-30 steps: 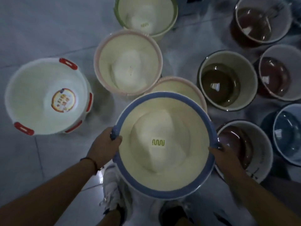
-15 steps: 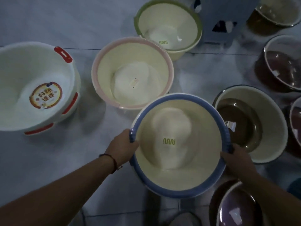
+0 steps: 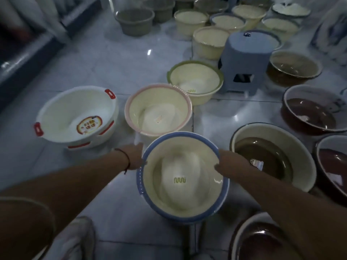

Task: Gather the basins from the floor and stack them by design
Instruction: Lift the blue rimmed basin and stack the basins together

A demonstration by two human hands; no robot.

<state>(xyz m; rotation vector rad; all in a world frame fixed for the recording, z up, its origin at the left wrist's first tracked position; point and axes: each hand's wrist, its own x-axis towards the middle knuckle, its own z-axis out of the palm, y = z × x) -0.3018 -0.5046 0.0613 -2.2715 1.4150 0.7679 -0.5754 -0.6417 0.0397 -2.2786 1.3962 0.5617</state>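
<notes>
The floor (image 3: 116, 72) is shiny pale tile, and basins sit all over it. The person holds a blue-rimmed basin (image 3: 183, 177) just above the floor, close in front of them. The left hand (image 3: 136, 156) grips its left rim and the right hand (image 3: 228, 163) grips its right rim, fingers curled over the edge. It is round, cream inside, smooth like plastic, with a small green squiggle on the bottom.

Just past it sits a pink-rimmed basin (image 3: 158, 109) of the same shape, and behind that a green-rimmed basin (image 3: 195, 81). These three look like one design, so they probably go together. They are not stacked yet.

On the left is a white basin with red handles (image 3: 75, 117); it looks like two already nested. On the right are brown shiny basins (image 3: 270, 156) with white outsides, still spread out. A blue stool (image 3: 246, 59) stands farther back, with more cream basins behind it. Most of the job is left.
</notes>
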